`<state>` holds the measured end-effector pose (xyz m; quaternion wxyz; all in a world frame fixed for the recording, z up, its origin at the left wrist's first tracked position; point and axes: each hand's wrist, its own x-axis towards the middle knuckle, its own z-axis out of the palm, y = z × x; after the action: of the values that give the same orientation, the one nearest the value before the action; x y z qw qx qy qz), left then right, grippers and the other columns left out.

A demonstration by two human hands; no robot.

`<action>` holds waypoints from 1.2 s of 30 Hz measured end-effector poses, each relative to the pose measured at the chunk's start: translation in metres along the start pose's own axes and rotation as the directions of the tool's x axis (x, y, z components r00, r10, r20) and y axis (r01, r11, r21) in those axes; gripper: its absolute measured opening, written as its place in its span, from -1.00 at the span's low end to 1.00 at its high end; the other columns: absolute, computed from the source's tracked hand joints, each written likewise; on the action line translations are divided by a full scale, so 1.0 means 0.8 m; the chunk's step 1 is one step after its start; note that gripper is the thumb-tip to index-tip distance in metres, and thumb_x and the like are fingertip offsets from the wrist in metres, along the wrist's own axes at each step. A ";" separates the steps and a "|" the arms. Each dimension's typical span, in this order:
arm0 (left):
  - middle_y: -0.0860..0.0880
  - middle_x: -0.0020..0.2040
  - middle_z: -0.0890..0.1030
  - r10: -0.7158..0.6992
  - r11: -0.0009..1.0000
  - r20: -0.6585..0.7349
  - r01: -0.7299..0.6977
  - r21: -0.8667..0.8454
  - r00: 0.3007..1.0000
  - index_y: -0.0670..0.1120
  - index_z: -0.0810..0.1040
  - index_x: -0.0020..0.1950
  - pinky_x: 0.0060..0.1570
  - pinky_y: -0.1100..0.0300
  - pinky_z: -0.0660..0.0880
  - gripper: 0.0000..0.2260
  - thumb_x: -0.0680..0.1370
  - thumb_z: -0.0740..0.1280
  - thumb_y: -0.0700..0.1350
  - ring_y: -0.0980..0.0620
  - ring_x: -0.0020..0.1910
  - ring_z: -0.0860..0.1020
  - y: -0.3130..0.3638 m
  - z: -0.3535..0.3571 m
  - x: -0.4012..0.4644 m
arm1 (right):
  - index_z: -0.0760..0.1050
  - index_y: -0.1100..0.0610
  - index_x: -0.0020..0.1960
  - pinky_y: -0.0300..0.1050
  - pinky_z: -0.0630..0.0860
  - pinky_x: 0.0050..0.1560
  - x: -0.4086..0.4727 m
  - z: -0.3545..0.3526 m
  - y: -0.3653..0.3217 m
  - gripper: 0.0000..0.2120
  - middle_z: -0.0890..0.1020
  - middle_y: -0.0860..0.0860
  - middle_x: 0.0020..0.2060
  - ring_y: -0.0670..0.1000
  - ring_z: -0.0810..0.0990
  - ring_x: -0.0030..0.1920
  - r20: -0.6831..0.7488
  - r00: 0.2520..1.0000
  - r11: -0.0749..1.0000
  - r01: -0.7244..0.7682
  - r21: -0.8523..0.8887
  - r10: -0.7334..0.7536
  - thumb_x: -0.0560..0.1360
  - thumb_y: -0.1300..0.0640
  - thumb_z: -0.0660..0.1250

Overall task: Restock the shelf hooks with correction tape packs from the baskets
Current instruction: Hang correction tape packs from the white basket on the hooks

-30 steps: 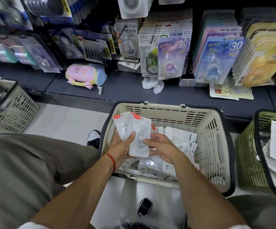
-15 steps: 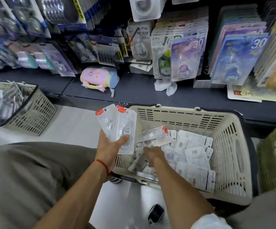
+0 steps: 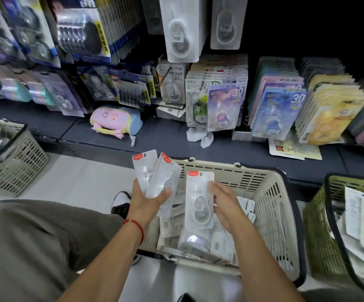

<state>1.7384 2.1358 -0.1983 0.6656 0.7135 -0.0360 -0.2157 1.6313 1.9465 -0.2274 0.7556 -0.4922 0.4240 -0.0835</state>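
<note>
Correction tape packs held in both hands above the beige basket.

The right hand (image 3: 224, 205) pinches a single pack (image 3: 199, 199) upright over the basket (image 3: 270, 205); the left hand (image 3: 148, 200) has its grip closed round a fanned bunch of packs (image 3: 155, 171) just beside it. More packs lie in the basket, and full hooks (image 3: 181, 29) hang above the shelf (image 3: 165, 138).

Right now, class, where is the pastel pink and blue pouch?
In the head view, the pouch lies on the dark bottom shelf, left of centre, below the hanging packs and beyond the beige basket.
</note>
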 end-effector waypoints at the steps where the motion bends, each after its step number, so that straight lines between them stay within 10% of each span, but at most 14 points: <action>1: 0.03 0.20 0.70 -0.013 0.998 0.060 0.017 -0.061 0.998 0.20 0.51 0.26 0.12 -0.12 0.65 -0.45 0.37 0.66 -0.02 -0.06 0.19 0.68 0.006 0.009 -0.004 | 0.66 0.12 0.08 0.14 0.62 0.19 -0.002 0.004 -0.019 -0.81 0.75 0.15 0.05 0.07 0.70 -0.02 -0.014 0.998 0.998 0.059 0.007 -0.058 0.69 0.04 0.32; 6: -0.05 0.28 0.69 0.028 0.982 0.329 0.036 -0.187 0.944 0.14 0.52 0.38 0.23 -0.25 0.59 -0.40 0.41 0.63 -0.13 -0.12 0.28 0.66 0.053 0.039 -0.010 | 0.54 0.19 -0.17 -0.03 0.40 -0.16 -0.023 0.033 -0.110 -0.65 0.52 -0.01 -0.35 0.02 0.46 -0.24 -0.175 0.899 0.902 0.355 -0.245 -0.401 0.67 -0.02 0.28; 13: -0.07 0.31 0.67 0.213 0.972 0.379 -0.155 -0.177 0.901 0.00 0.43 0.47 0.33 -0.21 0.54 -0.25 0.37 0.60 -0.41 -0.11 0.31 0.63 0.190 0.059 0.039 | 0.42 0.08 -0.19 -0.01 0.34 -0.18 -0.045 0.070 -0.239 -0.65 0.46 -0.04 -0.32 0.00 0.41 -0.26 -0.089 0.772 0.735 0.554 -0.391 -0.630 0.70 -0.08 0.20; 21: -0.14 0.35 0.64 0.438 0.881 0.330 -0.327 -0.343 0.836 -0.06 0.39 0.51 0.34 -0.24 0.53 -0.25 0.39 0.59 -0.38 -0.17 0.33 0.62 0.316 0.081 0.095 | 0.51 -0.16 0.21 0.10 0.67 0.14 -0.061 0.071 -0.343 -0.50 0.73 -0.19 0.04 -0.15 0.72 0.05 0.189 0.741 0.677 0.667 -0.310 -0.644 0.37 -0.36 0.43; 36: 0.14 0.24 0.67 0.578 0.786 0.035 -0.545 -0.292 0.815 0.16 0.45 0.39 0.08 0.18 0.65 -0.26 0.28 0.67 -0.08 0.12 0.22 0.66 0.311 0.089 0.139 | 0.48 -0.05 0.24 -0.07 0.69 -0.18 -0.020 0.050 -0.380 -0.70 0.74 -0.15 -0.07 -0.10 0.74 -0.12 -0.053 0.564 0.544 0.762 -0.352 -0.824 0.57 -0.08 0.46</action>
<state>1.8720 2.0039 0.0114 0.7863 0.5589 -0.2581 -0.0536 1.7389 1.8301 0.0352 0.5037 -0.7237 0.2388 -0.4068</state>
